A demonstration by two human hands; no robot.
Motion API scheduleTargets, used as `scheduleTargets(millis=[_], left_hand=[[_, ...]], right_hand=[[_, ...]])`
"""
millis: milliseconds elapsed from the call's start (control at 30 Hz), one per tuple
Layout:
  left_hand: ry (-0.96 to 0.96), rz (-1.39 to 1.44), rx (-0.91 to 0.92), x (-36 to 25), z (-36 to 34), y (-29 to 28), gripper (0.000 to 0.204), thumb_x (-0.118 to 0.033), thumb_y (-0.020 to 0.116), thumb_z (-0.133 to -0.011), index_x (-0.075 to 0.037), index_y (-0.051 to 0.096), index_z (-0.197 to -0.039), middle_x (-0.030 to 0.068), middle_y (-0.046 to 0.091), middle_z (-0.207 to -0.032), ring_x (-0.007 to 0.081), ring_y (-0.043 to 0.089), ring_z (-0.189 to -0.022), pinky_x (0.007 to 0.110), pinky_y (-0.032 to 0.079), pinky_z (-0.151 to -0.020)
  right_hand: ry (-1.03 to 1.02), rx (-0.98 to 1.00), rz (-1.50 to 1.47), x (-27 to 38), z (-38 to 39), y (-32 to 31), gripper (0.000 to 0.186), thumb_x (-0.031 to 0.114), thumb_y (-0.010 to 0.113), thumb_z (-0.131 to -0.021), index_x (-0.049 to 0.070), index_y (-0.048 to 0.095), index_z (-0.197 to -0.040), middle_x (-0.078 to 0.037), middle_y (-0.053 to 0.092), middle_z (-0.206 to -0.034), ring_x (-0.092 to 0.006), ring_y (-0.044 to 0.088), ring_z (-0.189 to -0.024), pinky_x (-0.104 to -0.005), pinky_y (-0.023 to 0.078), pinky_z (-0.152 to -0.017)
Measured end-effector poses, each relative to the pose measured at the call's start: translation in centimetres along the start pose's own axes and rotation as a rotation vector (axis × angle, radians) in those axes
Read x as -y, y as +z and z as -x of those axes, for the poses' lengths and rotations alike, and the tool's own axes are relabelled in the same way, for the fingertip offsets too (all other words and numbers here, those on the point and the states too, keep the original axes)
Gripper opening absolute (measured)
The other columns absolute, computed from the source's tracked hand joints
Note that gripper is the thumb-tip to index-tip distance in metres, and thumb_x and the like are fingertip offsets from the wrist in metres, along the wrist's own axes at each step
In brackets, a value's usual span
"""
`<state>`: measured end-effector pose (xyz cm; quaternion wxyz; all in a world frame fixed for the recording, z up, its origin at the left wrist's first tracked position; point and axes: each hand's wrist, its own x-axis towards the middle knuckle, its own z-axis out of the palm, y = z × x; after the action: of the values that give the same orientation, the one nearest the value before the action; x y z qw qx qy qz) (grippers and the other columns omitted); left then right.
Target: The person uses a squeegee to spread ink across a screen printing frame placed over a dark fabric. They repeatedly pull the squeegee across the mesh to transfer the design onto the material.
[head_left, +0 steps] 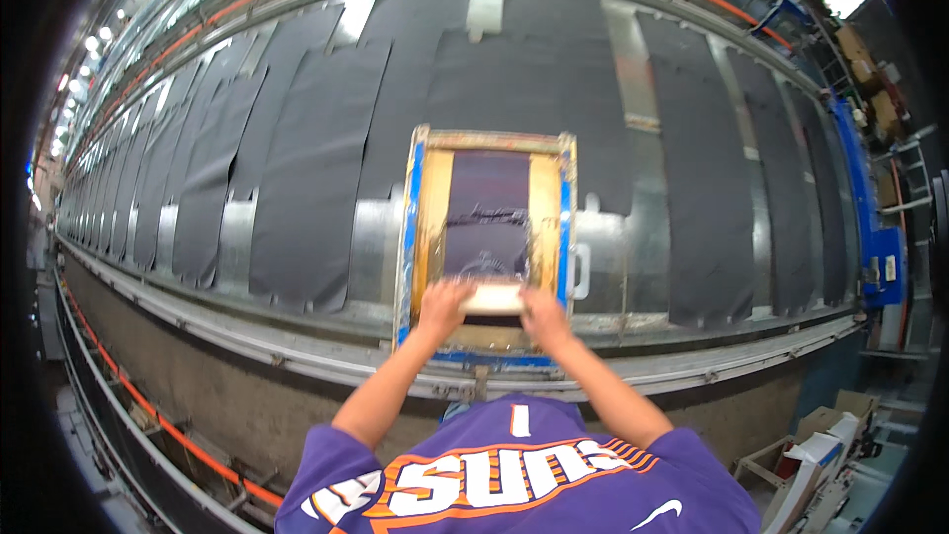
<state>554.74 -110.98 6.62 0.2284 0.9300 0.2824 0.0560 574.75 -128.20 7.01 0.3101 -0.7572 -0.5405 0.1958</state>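
Note:
A screen-printing frame with blue tape along its sides lies on the long table before me. Its mesh is yellow at the borders, with a dark purplish panel down the middle. Across the near part of this panel sits a pale squeegee, and wet-looking dark ink shows just beyond it. My left hand is closed round the squeegee's left end. Its right end is gripped by my right hand. The squeegee's lower edge is hidden.
Dark grey fabric pieces lie in a row along the metal table, left and right of the frame. A metal rail runs along the near edge. Blue machinery stands at the far right, and cardboard at the lower right.

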Motion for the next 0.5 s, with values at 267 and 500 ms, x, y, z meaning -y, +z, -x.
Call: scheduleTargets(millis=[267,500], left_hand=[[-0.065,0.12,0.01,0.8,-5.4,-4.2,0.044,-0.006,0.076,-0.07,-0.024,0.079,-0.11,0.0062,0.076,-0.107,0.0281,0.071,-0.101,0.039,0.057,-0.088],[-0.062,0.045,-0.231,2.1,-10.7,-2.0,0.04,-0.009,0.072,-0.08,-0.026,0.077,-0.116,0.0038,0.075,-0.115,0.025,0.07,-0.107,0.038,0.055,-0.096]], right_hand=[[0.264,-0.363,-0.063,-5.3,-2.6,-5.6,0.045,0.026,0.078,-0.086,0.009,0.065,-0.126,-0.019,0.064,-0.119,-0.034,0.064,-0.106,-0.0425,0.052,-0.09],[0.426,-0.423,-0.224,-14.8,-8.6,-1.6,0.03,0.024,0.059,-0.098,0.005,0.065,-0.12,-0.02,0.071,-0.107,-0.0379,0.067,-0.104,-0.0438,0.052,-0.094]])
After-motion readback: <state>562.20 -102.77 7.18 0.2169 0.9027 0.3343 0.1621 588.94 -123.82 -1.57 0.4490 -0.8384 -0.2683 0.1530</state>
